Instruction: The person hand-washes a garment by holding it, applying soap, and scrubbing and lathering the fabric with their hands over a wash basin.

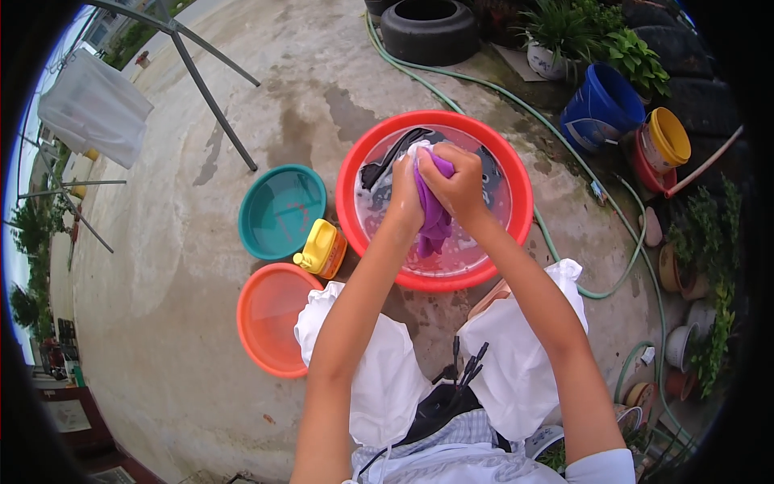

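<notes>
Both of my hands grip a wet purple cloth (434,212) above a large red plastic basin (523,199). My left hand (406,190) closes round its left side, with white suds at the top. My right hand (456,178) squeezes it from the right, and folds of the cloth hang down between my wrists. Soapy water fills the basin, and dark fabric (387,163) lies in it, partly hidden by my hands. To the left stand a green basin (248,224) holding water, a yellow jug (323,245) and an orange basin (248,330).
A green hose (562,142) curves over the concrete around the right side. Blue (574,118) and yellow (672,136) buckets, potted plants (550,60) and a tire (429,36) stand beyond it. A metal rack leg (211,109) is at the upper left, near a hanging white cloth (100,106).
</notes>
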Demonstrator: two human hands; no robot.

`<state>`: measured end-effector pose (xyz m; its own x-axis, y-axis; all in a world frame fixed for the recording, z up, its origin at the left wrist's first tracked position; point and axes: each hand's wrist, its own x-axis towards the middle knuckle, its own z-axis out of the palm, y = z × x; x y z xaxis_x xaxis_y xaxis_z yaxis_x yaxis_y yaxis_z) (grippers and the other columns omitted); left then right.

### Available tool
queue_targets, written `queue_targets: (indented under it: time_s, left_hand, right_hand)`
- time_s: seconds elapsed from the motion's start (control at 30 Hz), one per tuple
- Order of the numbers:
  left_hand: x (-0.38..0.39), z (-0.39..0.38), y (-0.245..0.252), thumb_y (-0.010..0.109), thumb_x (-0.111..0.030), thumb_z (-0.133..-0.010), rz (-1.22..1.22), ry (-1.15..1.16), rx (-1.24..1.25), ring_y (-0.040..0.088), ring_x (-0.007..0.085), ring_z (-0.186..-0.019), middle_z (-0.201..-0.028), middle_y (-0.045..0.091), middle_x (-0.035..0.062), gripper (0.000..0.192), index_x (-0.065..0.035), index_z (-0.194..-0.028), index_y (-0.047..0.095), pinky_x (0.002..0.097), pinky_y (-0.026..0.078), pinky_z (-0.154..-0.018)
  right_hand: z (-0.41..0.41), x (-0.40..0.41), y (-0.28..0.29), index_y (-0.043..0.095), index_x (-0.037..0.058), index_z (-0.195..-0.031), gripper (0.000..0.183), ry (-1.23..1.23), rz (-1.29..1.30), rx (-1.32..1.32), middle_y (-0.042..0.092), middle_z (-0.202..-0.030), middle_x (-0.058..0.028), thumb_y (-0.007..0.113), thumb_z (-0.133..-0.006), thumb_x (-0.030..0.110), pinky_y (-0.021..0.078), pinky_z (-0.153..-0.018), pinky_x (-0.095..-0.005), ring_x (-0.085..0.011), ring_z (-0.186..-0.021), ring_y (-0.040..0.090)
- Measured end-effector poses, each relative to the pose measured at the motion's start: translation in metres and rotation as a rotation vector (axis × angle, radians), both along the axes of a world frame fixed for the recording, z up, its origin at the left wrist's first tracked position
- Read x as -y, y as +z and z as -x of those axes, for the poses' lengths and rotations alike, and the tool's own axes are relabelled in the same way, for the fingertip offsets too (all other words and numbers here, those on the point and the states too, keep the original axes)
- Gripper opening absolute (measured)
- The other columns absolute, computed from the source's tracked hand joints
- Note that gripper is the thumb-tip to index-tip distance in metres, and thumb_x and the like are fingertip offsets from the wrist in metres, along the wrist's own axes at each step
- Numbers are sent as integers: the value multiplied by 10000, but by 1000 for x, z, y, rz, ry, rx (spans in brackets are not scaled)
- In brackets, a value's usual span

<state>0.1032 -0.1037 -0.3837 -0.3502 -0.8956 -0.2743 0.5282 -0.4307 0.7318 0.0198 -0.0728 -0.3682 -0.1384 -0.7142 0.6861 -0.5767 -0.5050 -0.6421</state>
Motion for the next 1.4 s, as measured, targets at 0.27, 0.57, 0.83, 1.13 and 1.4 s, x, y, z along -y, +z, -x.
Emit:
queue_targets:
  time_s: [0.27,0.57,0.83,1.13,1.4]
  left_hand:
    - [0,-18,44,461,-232,-907,56,-51,-69,591,109,-794,-897,609,46,240,-27,-952,578,241,472,-697]
    - [18,-63,62,506,-82,-819,372,-270,-32,591,180,-946,-1023,614,127,333,55,-1120,542,278,455,-869]
    - [28,-49,36,509,73,-784,313,-42,-146,608,177,-903,-1036,604,148,348,62,-1131,532,278,494,-835]
    - [24,-33,34,524,95,-781,295,117,-85,618,161,-824,-994,607,151,323,79,-1103,537,257,522,-734]
    - [14,-40,45,589,31,-768,348,4,191,619,170,-873,-1052,603,135,421,59,-1177,492,253,520,-737]
  right_hand:
    - [39,26,-5,612,-27,-786,286,8,-385,445,564,-649,-55,577,-863,246,422,-619,-250,-105,-616,512]
    - [64,17,8,577,22,-965,257,11,-529,685,550,-881,11,463,-926,249,364,-784,-217,-80,-828,472]
    - [68,18,-4,549,20,-1051,258,90,-515,569,589,-1008,-85,510,-890,218,392,-870,-281,-180,-967,536]
    - [14,-11,10,608,47,-922,301,156,-583,-147,633,-863,-146,595,-795,320,466,-735,-434,-326,-833,600]
    - [25,-2,0,588,65,-902,201,-31,-640,-355,629,-813,-177,504,-829,233,469,-671,-454,-368,-789,595]
